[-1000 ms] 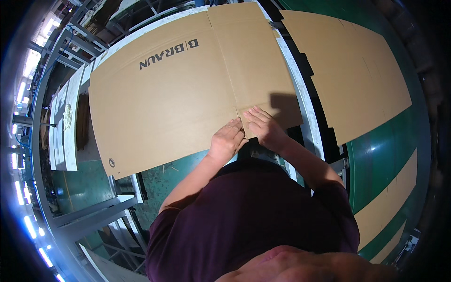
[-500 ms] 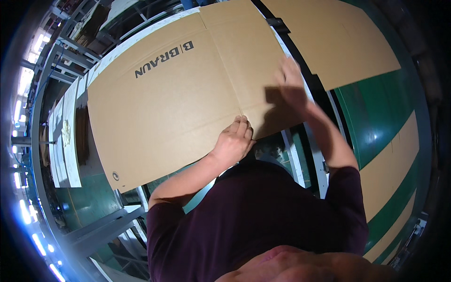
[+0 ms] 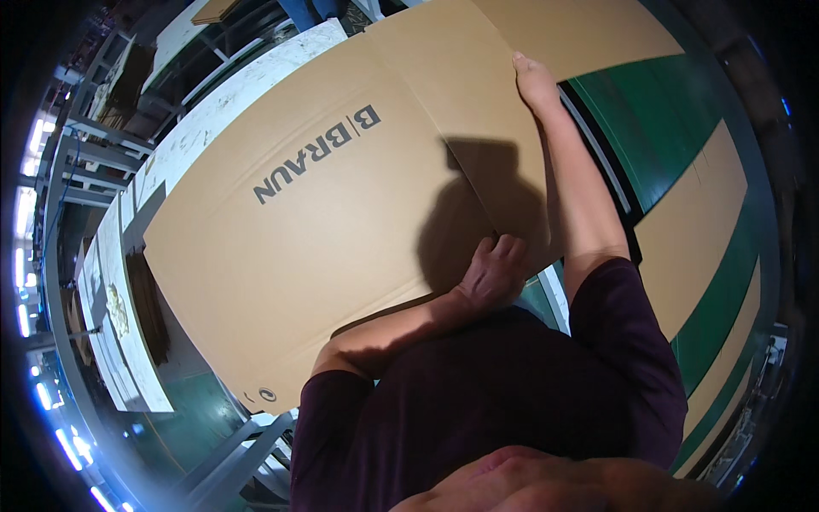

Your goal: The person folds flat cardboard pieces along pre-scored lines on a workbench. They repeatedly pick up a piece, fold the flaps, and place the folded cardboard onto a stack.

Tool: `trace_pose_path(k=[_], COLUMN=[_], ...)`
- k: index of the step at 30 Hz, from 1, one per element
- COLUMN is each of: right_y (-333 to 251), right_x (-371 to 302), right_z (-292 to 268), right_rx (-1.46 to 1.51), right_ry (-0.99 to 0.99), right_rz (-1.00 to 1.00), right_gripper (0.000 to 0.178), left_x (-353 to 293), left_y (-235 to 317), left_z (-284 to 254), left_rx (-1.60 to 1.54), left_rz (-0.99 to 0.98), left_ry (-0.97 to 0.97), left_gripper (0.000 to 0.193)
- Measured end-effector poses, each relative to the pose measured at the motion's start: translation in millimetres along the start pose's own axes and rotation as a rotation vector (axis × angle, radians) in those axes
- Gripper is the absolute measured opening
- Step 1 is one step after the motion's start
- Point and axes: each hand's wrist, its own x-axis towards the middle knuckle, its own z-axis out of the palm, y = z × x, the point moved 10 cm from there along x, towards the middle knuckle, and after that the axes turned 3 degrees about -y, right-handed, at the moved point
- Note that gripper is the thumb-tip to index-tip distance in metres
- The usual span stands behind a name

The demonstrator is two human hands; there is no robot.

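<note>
A large flat brown cardboard sheet [image 3: 341, 239] with dark printing, crease lines and slots lies across the white-topped table. My left hand [image 3: 496, 269] is at its near edge, fingers curled by a slot and closed on the cardboard. Farther off, my right hand [image 3: 537, 84] grips the sheet's right edge, its thumb on top and the other fingers hidden beneath. A dark shadow covers the cardboard between my two hands.
The white table [image 3: 294, 53] shows along the far side. To the right, more cardboard sheets [image 3: 695, 235] lie on a green surface [image 3: 636, 111]. At the left stand a white-topped bench [image 3: 119, 307] and grey metal frames. A person's blue-trousered legs [image 3: 303, 10] show at the far edge.
The cardboard sheet has turned and shifted right and nearer, over the dark strip. My right hand has moved away to its right edge and taken hold; my left hand has moved right along the near edge.
</note>
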Motion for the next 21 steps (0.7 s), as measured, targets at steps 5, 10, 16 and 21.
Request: trace_pose_path(k=[5,10,16,21], right_y=[-37.1,-33.7,84.9,347.4], right_x=[-43.0,-42.9,-88.5,-158.3], right_z=[-10.5,-10.3,-66.8,-161.7], right_rx=[-0.262,-0.161,0.580,-0.513], right_ry=[0.161,0.206,0.381,0.318], right_rz=[0.062,-0.066,-0.252,0.319], right_gripper=[0.051,0.040,0.034,0.036], left_x=[-2.9,-8.3,-14.7,-9.1], left_y=[0.0,2.9,10.9,19.2], left_z=[0.7,-9.4,-21.6,-35.1], left_rx=[0.021,0.058,0.165,0.245], left_rz=[-0.003,0.045,0.028,0.031], left_ry=[-0.039,0.053,0.147,0.127], left_gripper=[0.038,0.043,0.043,0.051])
